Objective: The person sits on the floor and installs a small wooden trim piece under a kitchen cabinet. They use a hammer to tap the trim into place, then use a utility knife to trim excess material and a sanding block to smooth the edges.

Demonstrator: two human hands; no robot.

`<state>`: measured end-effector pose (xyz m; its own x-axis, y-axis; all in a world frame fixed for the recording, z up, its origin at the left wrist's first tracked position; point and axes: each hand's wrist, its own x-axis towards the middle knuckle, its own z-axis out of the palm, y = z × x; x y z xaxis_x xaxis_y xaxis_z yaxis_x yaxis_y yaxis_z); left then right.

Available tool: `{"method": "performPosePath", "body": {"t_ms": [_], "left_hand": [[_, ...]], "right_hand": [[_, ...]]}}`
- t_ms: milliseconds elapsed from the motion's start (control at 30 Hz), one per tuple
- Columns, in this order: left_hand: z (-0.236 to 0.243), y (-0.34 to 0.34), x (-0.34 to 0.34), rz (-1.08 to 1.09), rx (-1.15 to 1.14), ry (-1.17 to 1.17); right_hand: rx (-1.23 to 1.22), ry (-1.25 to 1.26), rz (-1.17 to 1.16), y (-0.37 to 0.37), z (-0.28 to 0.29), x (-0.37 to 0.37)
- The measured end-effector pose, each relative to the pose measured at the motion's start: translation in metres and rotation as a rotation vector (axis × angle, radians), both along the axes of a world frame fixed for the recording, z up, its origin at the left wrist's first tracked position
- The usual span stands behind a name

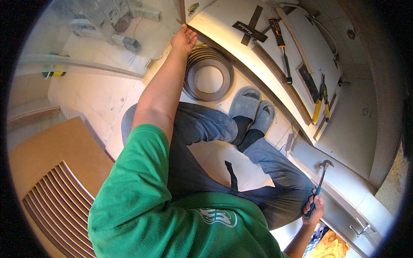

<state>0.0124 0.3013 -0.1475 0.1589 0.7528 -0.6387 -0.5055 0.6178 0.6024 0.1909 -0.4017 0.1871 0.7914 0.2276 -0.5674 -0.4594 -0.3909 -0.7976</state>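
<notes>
My left hand (184,40) reaches forward to the far corner of a long white board (217,26). Its fingers are partly spread, and the tips touch the end of a dark brown strip (224,50) running along the board's edge. A coil of dark banding (228,79) lies on the floor just below that hand. Low on the right, my right hand (316,207) is wrapped around the dark teal handle of a claw hammer (320,179), its head pointing up and away from me. The hammer is apart from the board.
On the board lie a chisel (277,33) with an orange-and-black handle, yellow-handled pliers (318,107), crossed black pieces (249,31) and wooden strips. Grey slippers (244,105) are beside the coil. A slatted brown panel (64,150) stands left, and orange cloth (329,247) lies lower right.
</notes>
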Motion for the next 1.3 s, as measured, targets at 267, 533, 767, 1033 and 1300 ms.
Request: {"method": "performPosePath", "body": {"t_ms": [267, 533, 767, 1033, 1300], "left_hand": [[-0.012, -0.007, 0.005, -0.070, -0.014, 0.113], [0.012, -0.077, 0.036, -1.856, 0.112, 0.394], [0.092, -0.061, 0.098, -1.405, 0.650, 0.168], [0.094, -0.045, 0.138, -1.143, 1.435, 1.199], [0.086, -0.038, 0.148, -1.221, 1.647, 1.328]], "right_hand": [[-0.024, -0.024, 0.003, 0.005, 0.002, -0.003], [-0.310, -0.145, 0.226, 0.029, 0.005, -0.006], [-0.383, -0.702, 0.824, 0.140, -0.052, 0.016], [-0.276, -0.697, 0.896, 0.317, -0.150, 0.141], [-0.296, -0.597, 0.892, 0.359, -0.211, 0.203]]}}
